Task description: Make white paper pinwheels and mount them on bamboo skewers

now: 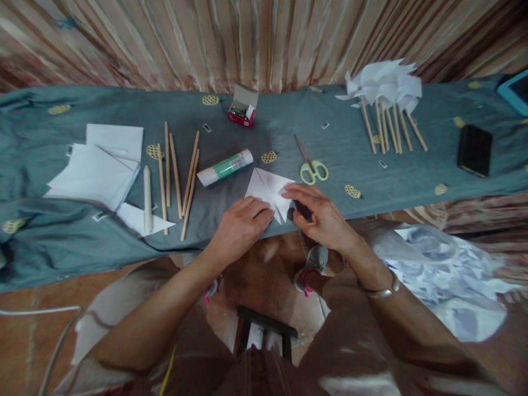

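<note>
1. Curtain (264, 44): hangs along the far side.
2. Counter (363, 165): draped in a teal cloth with yellow pineapple prints.
3. Clear bag of paper scraps (441, 280): below counter level, right of the person's legs.
4. White paper sheets (91, 173): loose pile, left part of counter.
5. White paper pinwheels (385, 88): bunched at the far right edge, sticks pointing nearward.
6. Left hand (243, 224): fingers together, resting on the near-left part of the paper square; can't tell if the thumb pinches it.
7. Right hand (319, 214): thumb spread from fingers, fingertips on the square's right corner.
8. White paper square (270, 184): near edge of counter, between both hands, slits running in from corners.
9. Wooden sticks (175, 176): five, left of the green-and-white glue stick (226, 167).
10. Black phone (475, 150): far right.
11. Scissors (312, 169): just beyond the right hand, green handles nearward.
12. Small red box (241, 116): lid up, metallic bits inside.
</note>
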Motion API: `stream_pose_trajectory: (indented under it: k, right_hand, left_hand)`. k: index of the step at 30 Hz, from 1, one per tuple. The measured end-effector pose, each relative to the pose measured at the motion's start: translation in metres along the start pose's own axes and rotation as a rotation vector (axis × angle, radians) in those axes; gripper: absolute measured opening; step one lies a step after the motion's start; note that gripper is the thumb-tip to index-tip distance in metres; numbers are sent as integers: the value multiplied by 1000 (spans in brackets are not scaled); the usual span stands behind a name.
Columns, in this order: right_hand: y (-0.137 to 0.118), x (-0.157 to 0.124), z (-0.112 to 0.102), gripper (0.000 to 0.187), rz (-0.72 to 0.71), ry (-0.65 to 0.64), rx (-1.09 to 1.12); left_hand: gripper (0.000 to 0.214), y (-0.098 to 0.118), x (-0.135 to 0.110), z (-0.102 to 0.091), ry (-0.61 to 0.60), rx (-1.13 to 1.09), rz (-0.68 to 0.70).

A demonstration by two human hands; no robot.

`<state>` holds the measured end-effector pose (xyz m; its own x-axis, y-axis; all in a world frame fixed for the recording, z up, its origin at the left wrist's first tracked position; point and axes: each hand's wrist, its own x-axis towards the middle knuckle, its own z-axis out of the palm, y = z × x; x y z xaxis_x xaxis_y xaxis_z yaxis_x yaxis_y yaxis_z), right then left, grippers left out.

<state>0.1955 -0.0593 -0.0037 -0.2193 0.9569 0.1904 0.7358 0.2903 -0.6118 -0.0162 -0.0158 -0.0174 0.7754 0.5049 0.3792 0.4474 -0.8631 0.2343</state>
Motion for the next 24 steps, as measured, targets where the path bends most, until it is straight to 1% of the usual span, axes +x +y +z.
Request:
stream_pose_trajectory:
  k: [3, 5, 9, 13, 17, 21, 24]
  right_hand:
    - [-4, -3, -3, 47, 22, -32, 22]
    - [-7, -5, -3, 46, 22, -60, 22]
    - [-10, -9, 2, 47, -25, -65, -29]
    - [-14, -13, 11, 37, -78, 1, -82]
    - [-17, -17, 18, 25, -113, 17, -123]
    - [-17, -20, 22, 20, -93, 40, -90]
    - [-16, -19, 23, 18, -50, 66, -14]
  left_hand:
    - [17, 1, -3, -2, 39, -27, -20]
    - [16, 1, -6, -4, 61, -44, -21]
    - [16, 2, -10, -8, 59, -42, -17]
    - [15, 4, -11, -8, 37, -21, 21]
    - [17, 6, -11, -4, 35, -11, 35]
    - [20, 7, -11, 0, -1, -71, -5]
    - [20, 6, -10, 2, 7, -140, -43]
